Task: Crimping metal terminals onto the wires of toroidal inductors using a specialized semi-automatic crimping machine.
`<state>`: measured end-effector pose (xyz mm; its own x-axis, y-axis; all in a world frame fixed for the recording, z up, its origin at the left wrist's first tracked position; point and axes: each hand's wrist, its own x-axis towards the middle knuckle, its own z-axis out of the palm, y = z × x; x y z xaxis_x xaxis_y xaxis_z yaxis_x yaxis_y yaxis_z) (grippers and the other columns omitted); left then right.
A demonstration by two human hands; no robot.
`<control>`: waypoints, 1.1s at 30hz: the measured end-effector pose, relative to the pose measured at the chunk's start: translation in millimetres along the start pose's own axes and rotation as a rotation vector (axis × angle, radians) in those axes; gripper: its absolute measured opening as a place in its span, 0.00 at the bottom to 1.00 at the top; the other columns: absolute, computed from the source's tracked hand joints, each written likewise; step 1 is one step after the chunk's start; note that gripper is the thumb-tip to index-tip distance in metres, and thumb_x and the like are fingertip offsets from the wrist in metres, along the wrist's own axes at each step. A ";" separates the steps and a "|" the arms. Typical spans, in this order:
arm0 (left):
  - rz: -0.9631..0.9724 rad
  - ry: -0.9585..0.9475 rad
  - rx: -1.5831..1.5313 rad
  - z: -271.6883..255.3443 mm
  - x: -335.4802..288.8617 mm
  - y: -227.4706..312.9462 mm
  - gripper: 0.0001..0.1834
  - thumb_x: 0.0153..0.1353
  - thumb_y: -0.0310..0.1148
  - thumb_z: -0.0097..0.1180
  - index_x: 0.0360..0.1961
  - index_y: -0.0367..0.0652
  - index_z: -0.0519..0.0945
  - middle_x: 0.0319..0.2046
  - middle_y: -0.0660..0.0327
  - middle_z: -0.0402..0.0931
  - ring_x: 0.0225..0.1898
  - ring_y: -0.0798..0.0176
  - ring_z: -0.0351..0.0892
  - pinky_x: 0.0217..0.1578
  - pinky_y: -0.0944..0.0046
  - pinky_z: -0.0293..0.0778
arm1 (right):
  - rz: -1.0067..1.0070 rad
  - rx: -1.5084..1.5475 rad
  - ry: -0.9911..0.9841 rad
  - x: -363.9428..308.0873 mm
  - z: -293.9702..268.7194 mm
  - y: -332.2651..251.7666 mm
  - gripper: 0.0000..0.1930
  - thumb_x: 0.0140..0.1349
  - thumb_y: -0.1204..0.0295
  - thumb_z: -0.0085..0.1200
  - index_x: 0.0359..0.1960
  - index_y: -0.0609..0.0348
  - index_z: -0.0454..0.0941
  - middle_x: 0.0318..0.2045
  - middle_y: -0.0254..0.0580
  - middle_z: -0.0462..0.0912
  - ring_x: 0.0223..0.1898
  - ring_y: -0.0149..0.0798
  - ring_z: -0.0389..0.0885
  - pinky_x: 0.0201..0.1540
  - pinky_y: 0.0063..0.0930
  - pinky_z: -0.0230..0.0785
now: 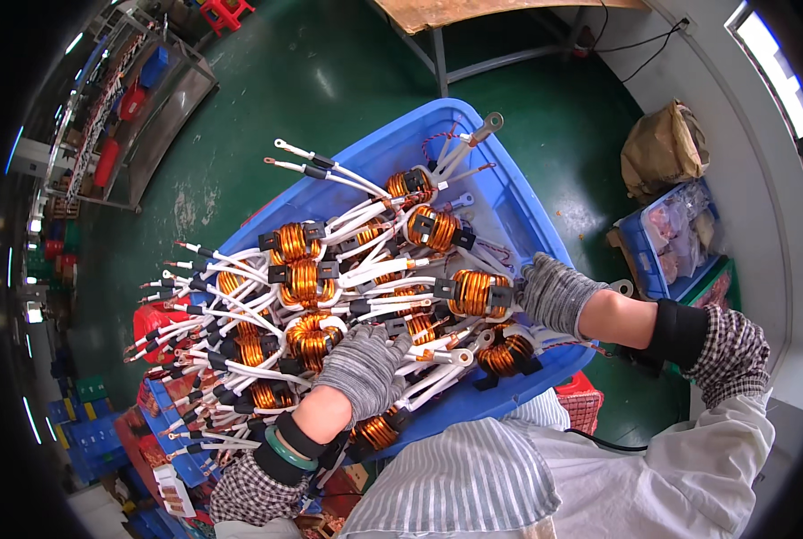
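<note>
A blue plastic bin is heaped with copper-wound ring coils, each with black clips and thick white cable leads ending in metal lugs. Grey knit gloves cover both my hands. My left hand lies over the near middle of the heap, beside a copper coil, its fingers bent down among white cables. At the bin's right side, my right hand is closed against the rim, its fingertips next to the black clip of another coil. What either hand grips is hidden.
Many cable ends jut over the bin's left side. A wooden-topped table stands beyond. At right are a smaller blue crate with plastic bags and a brown paper sack. A metal trolley stands far left on the green floor.
</note>
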<state>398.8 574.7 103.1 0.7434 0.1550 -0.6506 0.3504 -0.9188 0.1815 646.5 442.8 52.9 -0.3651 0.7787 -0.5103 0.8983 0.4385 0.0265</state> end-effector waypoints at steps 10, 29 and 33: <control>-0.094 0.190 0.051 3.6 -23.6 8.9 0.32 0.53 0.44 0.49 0.58 0.44 0.61 0.56 0.43 0.58 0.58 0.42 0.57 0.58 0.47 0.51 | 0.147 0.080 -0.077 54.8 -117.1 47.4 0.17 0.52 0.57 0.52 0.35 0.57 0.75 0.29 0.44 0.78 0.35 0.46 0.76 0.40 0.37 0.68; -0.408 0.478 -0.203 92.0 -136.7 51.5 0.31 0.45 0.48 0.54 0.52 0.49 0.68 0.54 0.50 0.59 0.59 0.47 0.52 0.60 0.44 0.40 | 0.474 0.530 0.186 138.3 -55.0 22.0 0.37 0.33 0.49 0.65 0.40 0.64 0.67 0.31 0.55 0.77 0.35 0.53 0.77 0.38 0.36 0.69; -0.454 0.476 -0.304 105.7 -150.6 57.3 0.34 0.46 0.47 0.54 0.56 0.51 0.64 0.54 0.48 0.59 0.58 0.46 0.53 0.60 0.43 0.42 | 0.392 0.525 0.129 125.8 -50.8 21.1 0.34 0.34 0.49 0.64 0.37 0.63 0.69 0.29 0.52 0.77 0.34 0.51 0.77 0.38 0.37 0.68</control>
<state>246.7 460.4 133.6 0.6300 0.7023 -0.3315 0.7751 -0.5952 0.2119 607.1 572.8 33.0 0.0155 0.8979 -0.4399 0.9584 -0.1387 -0.2493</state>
